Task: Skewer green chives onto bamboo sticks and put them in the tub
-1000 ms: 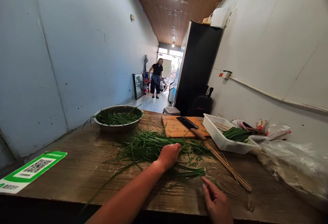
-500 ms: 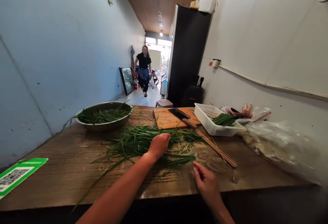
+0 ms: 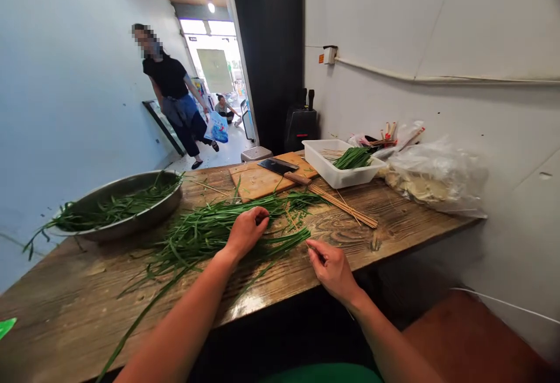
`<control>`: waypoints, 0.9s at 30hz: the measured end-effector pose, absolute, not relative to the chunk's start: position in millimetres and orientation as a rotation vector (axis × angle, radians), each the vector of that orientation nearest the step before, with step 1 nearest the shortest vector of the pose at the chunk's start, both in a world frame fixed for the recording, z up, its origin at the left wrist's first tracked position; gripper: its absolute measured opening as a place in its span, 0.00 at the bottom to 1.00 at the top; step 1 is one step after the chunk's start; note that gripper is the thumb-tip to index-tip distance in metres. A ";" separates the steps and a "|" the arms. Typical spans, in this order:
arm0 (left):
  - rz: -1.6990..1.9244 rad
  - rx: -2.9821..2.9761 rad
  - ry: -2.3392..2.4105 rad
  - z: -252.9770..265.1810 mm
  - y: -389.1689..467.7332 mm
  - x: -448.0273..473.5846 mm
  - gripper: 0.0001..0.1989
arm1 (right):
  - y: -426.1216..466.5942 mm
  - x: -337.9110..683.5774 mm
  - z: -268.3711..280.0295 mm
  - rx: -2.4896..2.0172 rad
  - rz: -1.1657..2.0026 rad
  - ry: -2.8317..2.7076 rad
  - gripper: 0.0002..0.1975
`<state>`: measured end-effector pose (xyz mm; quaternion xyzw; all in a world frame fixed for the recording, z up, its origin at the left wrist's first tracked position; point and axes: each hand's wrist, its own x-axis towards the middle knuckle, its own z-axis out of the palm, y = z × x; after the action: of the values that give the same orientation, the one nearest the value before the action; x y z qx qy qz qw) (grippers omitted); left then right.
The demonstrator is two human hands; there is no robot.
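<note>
My left hand point(image 3: 248, 230) rests over a heap of long green garlic chives point(image 3: 192, 234) on the wooden table. Its fingers are curled inward, and what they hold, if anything, is hidden. A smaller bundle of chives point(image 3: 289, 240) lies between my hands, its cut ends facing right. Close to those ends, my right hand point(image 3: 331, 265) pinches a thin skewer point(image 3: 351, 314), mostly covered by the hand, with its tip by the chives. Several bamboo skewers point(image 3: 345, 206) lie in a bunch beyond my right hand.
A metal basin point(image 3: 131, 222) of chives stands left. At the back are a cutting board point(image 3: 249, 181) with a cleaver point(image 3: 280, 166), and a white tray point(image 3: 336, 178) holding chives. Plastic bags point(image 3: 437, 173) lie right. A person point(image 3: 170, 91) walks by the left wall; another sits near the doorway.
My view has turned to the right, shifting the table things leftward. The walking person has come nearer, a blue bag now plainly visible. Both hands keep nearly the same places at the chives.
</note>
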<state>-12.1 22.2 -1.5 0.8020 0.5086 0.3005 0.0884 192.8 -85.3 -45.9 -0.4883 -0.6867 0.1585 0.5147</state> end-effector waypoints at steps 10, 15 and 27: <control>0.703 2.490 1.440 3.0 18.5 -4.8 0.16 | -83.1 194.6 -43.3 -1.192 0.384 -1.669 0.13; 0.636 2.455 1.451 -4.8 22.6 -3.7 0.17 | -83.0 194.4 -41.0 -1.225 0.370 -1.674 0.13; 0.778 2.357 1.330 -7.0 19.2 0.8 0.14 | -83.3 191.4 -41.4 -1.303 0.379 -1.673 0.13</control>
<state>0.8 19.2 -7.0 0.8259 0.4661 0.2727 0.1622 191.4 -83.3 -41.4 -0.5326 -0.6840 0.1548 0.4738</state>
